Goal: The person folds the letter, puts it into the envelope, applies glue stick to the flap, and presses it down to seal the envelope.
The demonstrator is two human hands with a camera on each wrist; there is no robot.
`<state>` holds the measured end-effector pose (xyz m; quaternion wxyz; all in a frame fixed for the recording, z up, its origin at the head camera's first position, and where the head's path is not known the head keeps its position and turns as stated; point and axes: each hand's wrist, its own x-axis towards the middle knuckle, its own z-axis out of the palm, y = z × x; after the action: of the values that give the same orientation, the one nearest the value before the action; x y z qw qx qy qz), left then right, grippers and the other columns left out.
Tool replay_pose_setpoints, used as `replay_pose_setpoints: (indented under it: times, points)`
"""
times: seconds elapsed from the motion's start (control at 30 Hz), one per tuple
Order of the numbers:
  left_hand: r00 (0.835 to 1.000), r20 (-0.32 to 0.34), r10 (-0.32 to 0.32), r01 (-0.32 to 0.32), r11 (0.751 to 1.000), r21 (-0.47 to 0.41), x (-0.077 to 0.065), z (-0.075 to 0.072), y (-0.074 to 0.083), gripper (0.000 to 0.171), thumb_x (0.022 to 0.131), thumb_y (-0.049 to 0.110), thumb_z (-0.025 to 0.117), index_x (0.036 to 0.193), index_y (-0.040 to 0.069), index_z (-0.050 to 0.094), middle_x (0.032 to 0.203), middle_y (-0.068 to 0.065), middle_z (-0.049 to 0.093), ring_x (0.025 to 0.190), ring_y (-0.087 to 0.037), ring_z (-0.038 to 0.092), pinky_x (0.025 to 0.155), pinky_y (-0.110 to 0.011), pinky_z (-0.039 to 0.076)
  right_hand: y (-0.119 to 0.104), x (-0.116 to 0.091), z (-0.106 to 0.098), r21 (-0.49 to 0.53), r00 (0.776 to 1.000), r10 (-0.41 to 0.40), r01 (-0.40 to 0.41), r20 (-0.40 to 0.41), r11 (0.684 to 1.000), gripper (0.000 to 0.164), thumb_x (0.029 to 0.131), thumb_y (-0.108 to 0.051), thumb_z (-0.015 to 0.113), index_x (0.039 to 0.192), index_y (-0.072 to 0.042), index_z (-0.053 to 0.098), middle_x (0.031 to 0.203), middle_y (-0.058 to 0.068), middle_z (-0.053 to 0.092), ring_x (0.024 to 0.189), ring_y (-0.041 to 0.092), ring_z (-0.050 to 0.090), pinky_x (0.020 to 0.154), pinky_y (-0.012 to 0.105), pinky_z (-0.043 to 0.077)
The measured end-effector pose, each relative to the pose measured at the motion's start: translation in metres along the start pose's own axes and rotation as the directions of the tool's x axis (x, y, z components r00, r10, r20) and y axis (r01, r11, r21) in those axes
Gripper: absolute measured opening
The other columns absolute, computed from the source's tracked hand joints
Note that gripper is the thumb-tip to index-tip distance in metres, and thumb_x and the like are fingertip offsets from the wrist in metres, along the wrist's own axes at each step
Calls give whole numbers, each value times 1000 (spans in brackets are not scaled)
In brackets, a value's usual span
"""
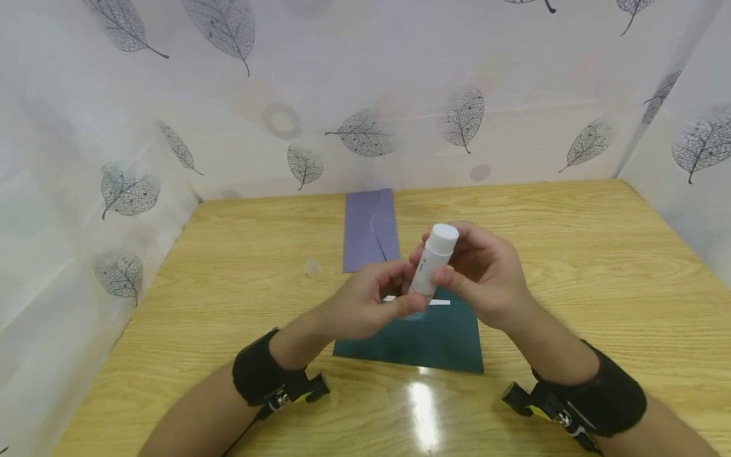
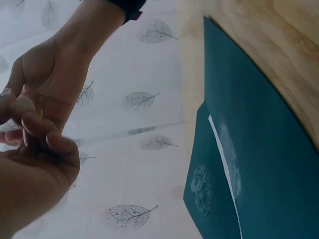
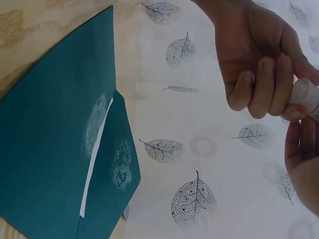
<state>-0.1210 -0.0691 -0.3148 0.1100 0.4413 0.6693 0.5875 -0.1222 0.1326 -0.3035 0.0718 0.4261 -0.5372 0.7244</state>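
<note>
A white capped glue stick [image 1: 431, 266] is held up in front of me, tilted, with its cap end at the top. My left hand [image 1: 362, 304] grips the lower end between thumb and fingers. Around its upper part, just below the cap, curl the thumb and fingers of my right hand [image 1: 493, 273]. Beneath both hands lies a dark green envelope [image 1: 411, 349], its flap pointing away from me. Whitish smears of glue [image 3: 121, 164] mark the flap, and another smear lies on the envelope's body. A white strip [image 3: 94, 164] shows along the flap's fold.
Behind the green envelope, a purple envelope [image 1: 360, 231] lies near the table's back edge. A small pale round spot [image 1: 311, 269] is on the wooden table [image 1: 228, 298] to its left. Leaf-patterned sheeting [image 1: 400, 76] encloses the back and sides.
</note>
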Motion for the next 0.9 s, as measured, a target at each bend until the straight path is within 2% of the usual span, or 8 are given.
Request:
replay_pose_setpoints:
  times: [0.2,0.4,0.47,0.6,0.67,0.73,0.83,0.9]
  points:
    - [974,-225,21,37,968,249,-1,15,6,20,83,6,80,88,2,61,60,0,47,55,-1,39,51,-19,35,1,-4,7,-38,985,101,-107,-140,994,37,82,-16,83,110,-5,61,92,0,67,82,13,64,73,22,53]
    - [911,-371,180,30,870,493,-4,29,4,31,76,14,85,77,7,55,54,5,34,51,2,26,49,-14,21,1,-6,12,-77,959,205,-223,-194,972,36,81,-13,84,106,-8,59,87,-2,63,75,11,61,67,22,53]
    - [891,-390,233,41,815,579,-5,31,2,33,75,15,85,75,8,53,54,5,35,51,2,26,49,-13,20,2,-6,14,-107,949,235,-261,-208,959,37,81,-13,84,106,-10,57,88,-2,62,76,11,61,67,23,53]
    - [862,-359,357,68,621,781,-5,30,-1,41,72,25,88,71,9,50,54,4,40,48,-3,30,48,-15,22,3,-8,18,-160,938,262,-302,-229,940,39,81,-12,83,107,-9,54,91,-1,62,79,11,62,69,23,55]
    - [869,-289,402,36,530,847,-4,24,-1,48,70,36,90,73,9,51,55,4,44,47,-4,34,48,-16,25,3,-7,18,-184,942,234,-281,-242,942,41,82,-15,83,108,-2,54,93,-1,63,81,11,62,70,22,55]
    - [903,-186,387,-30,488,872,-3,13,1,53,67,47,90,79,9,54,60,5,50,49,-4,39,48,-16,30,3,-6,17,-205,947,188,-245,-262,948,48,81,-19,83,109,6,53,94,-1,63,81,11,62,72,21,55]
    - [981,-41,188,-60,505,861,-3,-8,6,54,69,52,85,91,9,59,71,4,57,57,-5,46,52,-17,38,3,-4,11,-272,951,127,-206,-283,940,53,84,-18,81,111,15,50,95,-1,62,82,11,60,73,19,54]
    - [1000,9,2,-9,476,880,-4,-21,7,51,74,51,83,97,9,62,80,3,62,63,-6,51,56,-19,44,4,-3,7,-324,951,115,-210,-288,922,45,86,-9,78,111,16,50,95,0,61,81,11,60,73,18,54]
